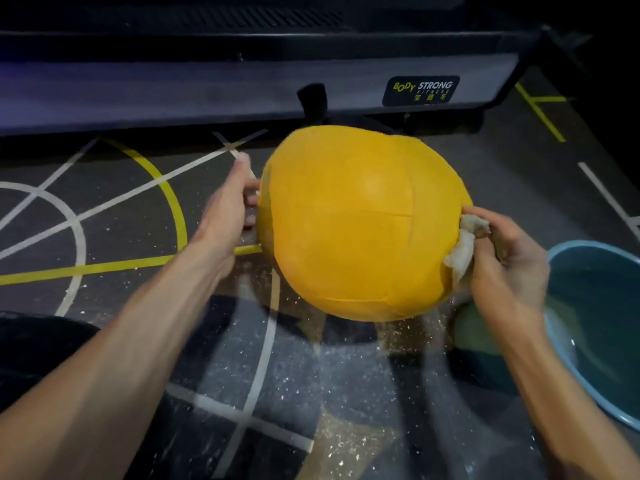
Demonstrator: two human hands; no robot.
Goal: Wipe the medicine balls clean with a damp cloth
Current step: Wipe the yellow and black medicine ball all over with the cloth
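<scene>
Head view: yellow medicine ball (360, 223) at centre frame, off the floor between both hands; left hand (228, 202) at nine o'clock, fingers spread flat against the ball's side, right hand (509, 265) at four o'clock, fingers curled round the damp cloth (462, 249) and pressing it to the skin. Blue basin (595, 327) at four o'clock, just beside the right wrist. Best done, probably, with firm overlapping strokes along the seams, turning the ball with the left palm to bring unwiped panels round, and rinsing in the basin once soiled.
</scene>
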